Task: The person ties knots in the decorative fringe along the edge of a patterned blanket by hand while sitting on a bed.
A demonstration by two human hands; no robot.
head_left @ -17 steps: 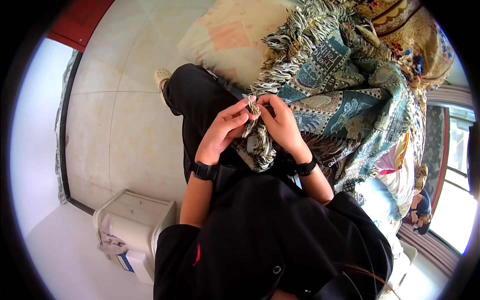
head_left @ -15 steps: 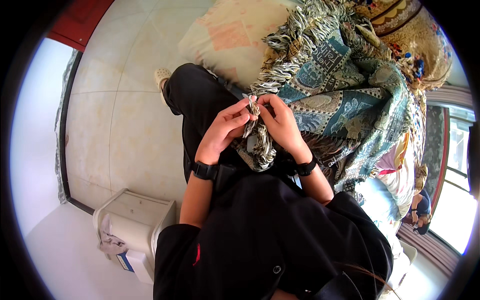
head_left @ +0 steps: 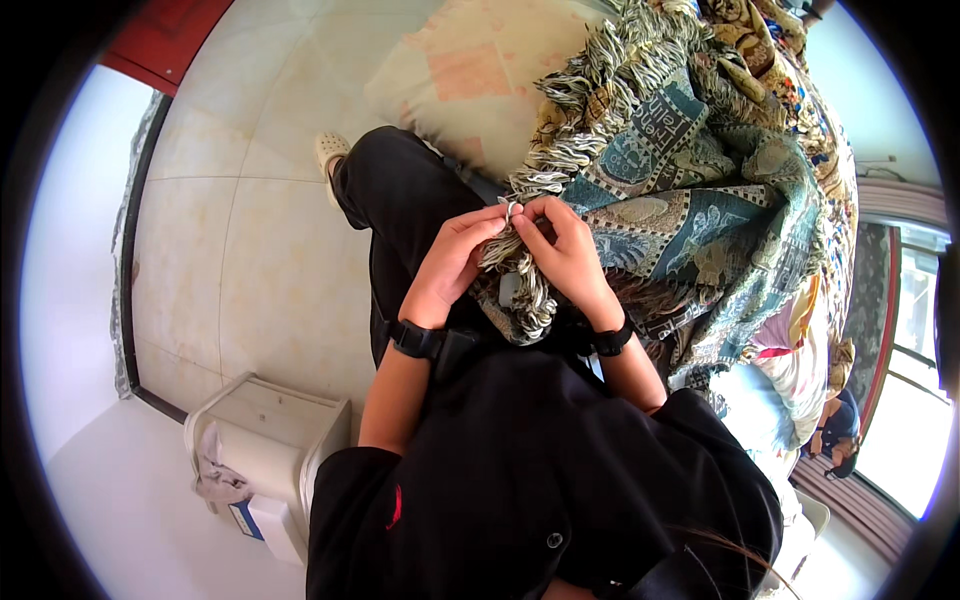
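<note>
Head view: a cream cabinet (head_left: 272, 412) stands by the left elbow, its inside hidden. Above the lap, the left hand (head_left: 455, 252) and right hand (head_left: 566, 246), fingertips pinched together, hold pale fringe (head_left: 512, 212) of a blue-green patterned blanket (head_left: 690, 235) spreading rightward. Beyond lie tiled floor (head_left: 285, 275) and, far right, a bright window (head_left: 912, 410).

My left hand (head_left: 450, 255) and right hand (head_left: 568, 255) pinching, fingertips (head_left: 495, 214) close together; forearms (head_left: 398, 400) angled inward, wrists (head_left: 425, 312) apart

Strand (head_left: 511, 211) too sm. to trace; red panel (head_left: 165, 42) cut @ top.
</note>
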